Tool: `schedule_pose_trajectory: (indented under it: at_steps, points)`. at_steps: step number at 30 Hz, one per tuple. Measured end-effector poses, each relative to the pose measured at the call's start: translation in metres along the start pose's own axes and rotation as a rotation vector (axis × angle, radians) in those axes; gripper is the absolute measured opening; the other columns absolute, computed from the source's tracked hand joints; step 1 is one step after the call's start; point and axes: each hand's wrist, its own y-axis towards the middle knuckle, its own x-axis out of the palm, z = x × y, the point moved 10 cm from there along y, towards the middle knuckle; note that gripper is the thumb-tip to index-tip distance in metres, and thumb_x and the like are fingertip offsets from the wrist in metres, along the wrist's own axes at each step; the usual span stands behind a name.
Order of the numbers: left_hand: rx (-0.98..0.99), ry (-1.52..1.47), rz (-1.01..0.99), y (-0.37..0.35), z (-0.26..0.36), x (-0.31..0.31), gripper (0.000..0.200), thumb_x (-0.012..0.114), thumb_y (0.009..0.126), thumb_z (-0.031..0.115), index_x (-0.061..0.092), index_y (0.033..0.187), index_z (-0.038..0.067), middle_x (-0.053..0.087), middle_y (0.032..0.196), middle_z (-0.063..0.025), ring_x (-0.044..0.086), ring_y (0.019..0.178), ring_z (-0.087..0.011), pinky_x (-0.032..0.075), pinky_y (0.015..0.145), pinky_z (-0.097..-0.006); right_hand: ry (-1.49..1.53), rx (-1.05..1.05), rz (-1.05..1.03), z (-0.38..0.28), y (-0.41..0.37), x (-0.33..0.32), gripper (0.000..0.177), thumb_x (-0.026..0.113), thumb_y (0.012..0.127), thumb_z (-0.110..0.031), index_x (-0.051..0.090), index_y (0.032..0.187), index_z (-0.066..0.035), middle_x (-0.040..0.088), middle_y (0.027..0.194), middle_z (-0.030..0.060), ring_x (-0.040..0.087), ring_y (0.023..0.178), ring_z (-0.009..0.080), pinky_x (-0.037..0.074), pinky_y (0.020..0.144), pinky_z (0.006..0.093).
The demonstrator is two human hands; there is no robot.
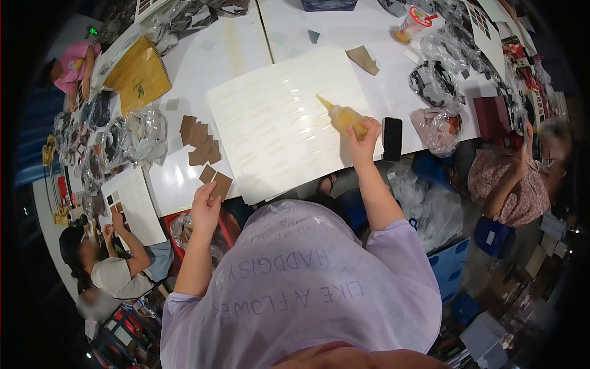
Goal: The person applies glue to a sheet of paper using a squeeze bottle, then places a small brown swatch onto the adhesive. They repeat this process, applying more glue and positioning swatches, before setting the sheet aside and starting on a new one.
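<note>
My right hand (364, 136) is wrapped round a squeeze bottle (345, 120) of yellowish liquid, its pointed nozzle tilted toward the far left over a large white sheet (258, 141). Rows of short, shiny glue-like strokes run across that sheet. At the table's near edge, left of the sheet, my left hand (206, 206) pinches a brown swatch (220, 184). Whether it has more than one piece is hard to tell. Just beyond lie several loose brown swatches (200, 144), partly overlapping.
A black phone (392, 139) lies right of the sheet. Plastic bags of scraps (144, 132) line both sides, with a yellow notebook (140, 77) at left and a drink cup (415, 24) at far right. Co-workers sit left (114, 270) and right (510, 184).
</note>
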Motion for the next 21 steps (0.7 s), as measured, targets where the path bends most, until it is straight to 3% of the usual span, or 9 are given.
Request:
schedule_pose_trajectory:
  at_steps: [4, 7, 13, 16, 21]
  points:
    - [-0.023, -0.010, 0.012, -0.003, 0.002, -0.001, 0.042, 0.058, 0.079, -0.007, 0.056, 0.120, 0.003, 0.052, 0.112, -0.0061, 0.046, 0.069, -0.0065, 0.042, 0.063, -0.0187, 0.187, 0.058, 0.084, 0.016, 0.005, 0.006, 0.037, 0.068, 0.076, -0.007, 0.047, 0.106, -0.007, 0.039, 0.114, 0.0187, 0.040, 0.110, 0.0340, 0.035, 0.095, 0.0418]
    - [-0.029, -0.021, 0.016, -0.004, 0.004, -0.002, 0.042, 0.058, 0.079, -0.007, 0.056, 0.119, 0.003, 0.052, 0.112, -0.0064, 0.047, 0.069, -0.0068, 0.043, 0.063, -0.0187, -0.027, 0.012, 0.099, 0.004, 0.021, 0.005, 0.038, 0.069, 0.076, -0.007, 0.046, 0.106, -0.007, 0.040, 0.113, 0.0177, 0.040, 0.110, 0.0331, 0.035, 0.096, 0.0416]
    - [-0.030, 0.003, 0.039, -0.011, 0.001, -0.006, 0.040, 0.059, 0.079, -0.006, 0.056, 0.118, 0.003, 0.052, 0.115, -0.0093, 0.053, 0.070, -0.0088, 0.047, 0.064, -0.0206, 0.128, 0.005, -0.015, 0.005, 0.013, 0.028, 0.039, 0.069, 0.076, -0.007, 0.046, 0.108, -0.006, 0.042, 0.112, 0.0162, 0.039, 0.111, 0.0313, 0.034, 0.097, 0.0402]
    - [-0.027, 0.035, 0.054, -0.016, 0.003, -0.007, 0.039, 0.059, 0.079, -0.006, 0.056, 0.117, 0.004, 0.053, 0.115, -0.0102, 0.057, 0.074, -0.0117, 0.048, 0.066, -0.0225, 0.339, 0.248, 0.097, 0.042, 0.021, 0.031, 0.039, 0.070, 0.077, -0.010, 0.047, 0.108, -0.005, 0.041, 0.111, 0.0143, 0.040, 0.110, 0.0272, 0.034, 0.096, 0.0380]
    - [0.035, 0.054, 0.114, -0.020, 0.010, -0.014, 0.039, 0.061, 0.077, -0.004, 0.056, 0.115, 0.004, 0.055, 0.111, -0.0125, 0.060, 0.084, -0.0197, 0.049, 0.069, -0.0264, -0.034, 0.063, 0.109, 0.015, 0.054, 0.027, 0.036, 0.069, 0.076, -0.008, 0.049, 0.106, -0.004, 0.042, 0.108, 0.0145, 0.038, 0.107, 0.0292, 0.032, 0.095, 0.0396]
